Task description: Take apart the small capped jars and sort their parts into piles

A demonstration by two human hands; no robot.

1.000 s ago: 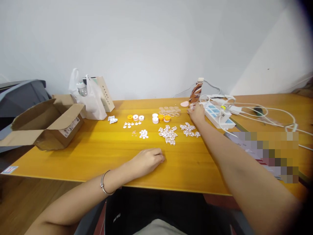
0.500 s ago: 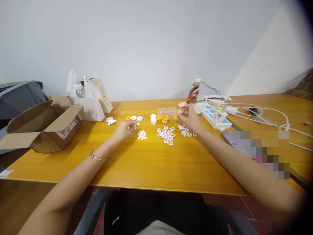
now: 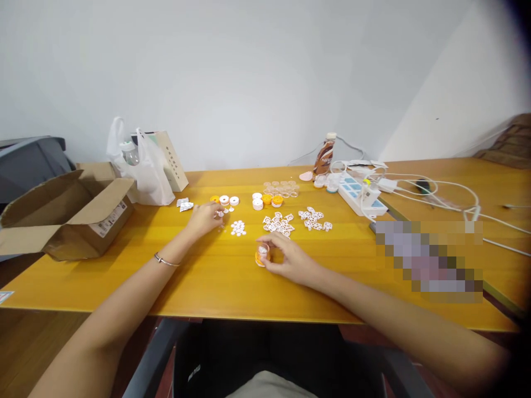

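My right hand (image 3: 286,257) is in the middle of the table, thumb and fingers curved around a small clear round container with an orange base (image 3: 261,257). Some white shows inside the container. Further left, my left hand (image 3: 204,218) has its fingertips drawn together at a small white piece (image 3: 220,214); its exact shape is partly hidden. Just beyond those fingertips lie more small white pieces (image 3: 231,209). To the right of my left hand is a pile of small white discs (image 3: 238,228). White openwork pieces (image 3: 279,222) lie behind my right hand.
Orange and white round caps (image 3: 224,200) and stacked ones (image 3: 266,200) stand behind, near clear rings (image 3: 282,188). A second group of openwork pieces (image 3: 315,218) lies right. A power strip (image 3: 360,196), cables and a bottle (image 3: 324,156) are at right; an open carton (image 3: 87,221) is left.
My right hand has come from the back right to the table's middle, bringing the clear container with the orange base. My left hand has shifted slightly left, staying by the small white pieces.
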